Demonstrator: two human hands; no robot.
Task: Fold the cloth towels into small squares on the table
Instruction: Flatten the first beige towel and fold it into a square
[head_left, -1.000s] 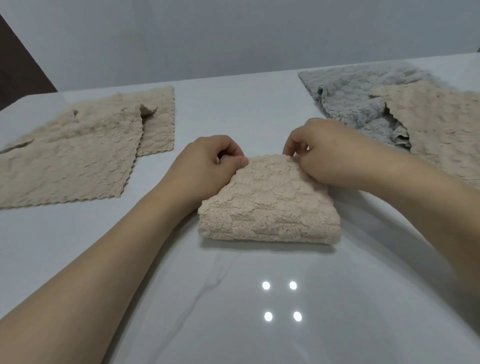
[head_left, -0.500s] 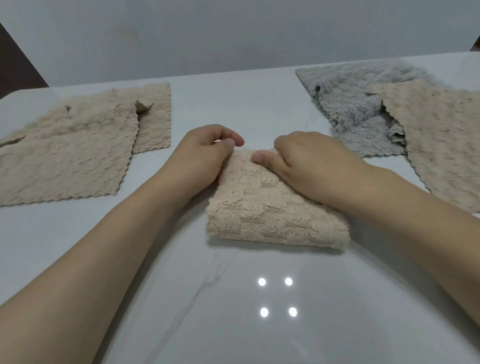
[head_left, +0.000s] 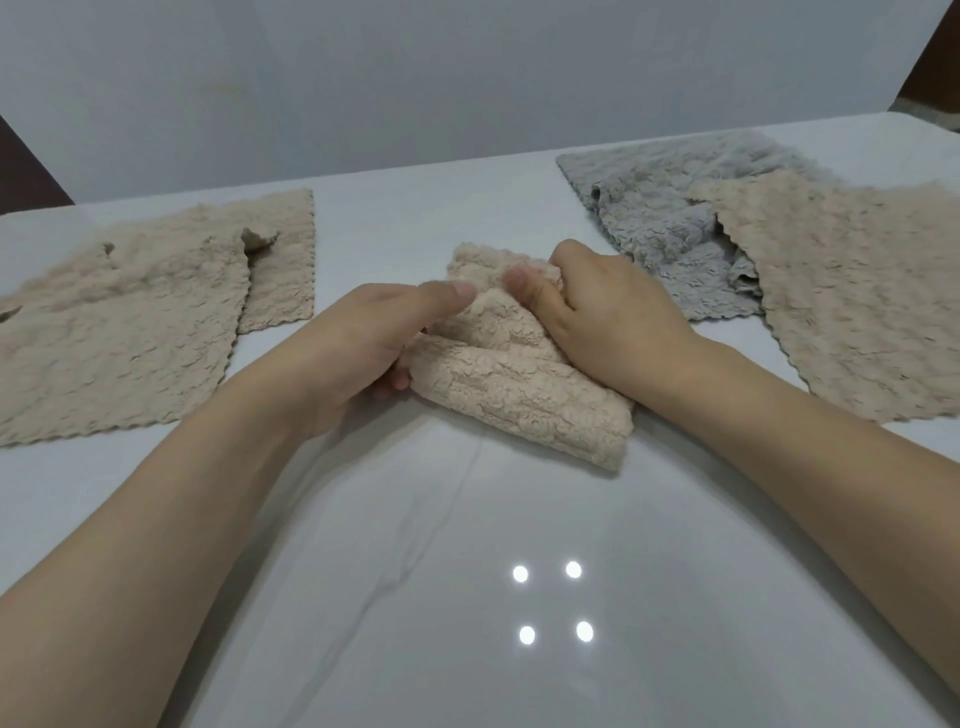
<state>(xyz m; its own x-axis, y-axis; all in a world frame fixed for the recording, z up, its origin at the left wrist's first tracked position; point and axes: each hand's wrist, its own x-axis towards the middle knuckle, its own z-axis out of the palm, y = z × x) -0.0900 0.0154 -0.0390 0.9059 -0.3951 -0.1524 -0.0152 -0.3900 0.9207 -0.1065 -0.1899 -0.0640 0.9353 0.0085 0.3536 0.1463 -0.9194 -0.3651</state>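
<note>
A: The folded beige towel lies mid-bench, between flat beige towels to its left and a grey towel under another beige towel to its right.

B: Risk?

A: Left hand and right hand both pinch its far layers. The plush, springy pile could slip and unfold, skewing the square.

B: Labels?

A: None legible.

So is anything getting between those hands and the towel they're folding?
Nothing visible does. The left hand and right hand both grip the folded beige towel directly. The flat beige towels at left and the grey towel at right lie apart from it on the table.
</note>
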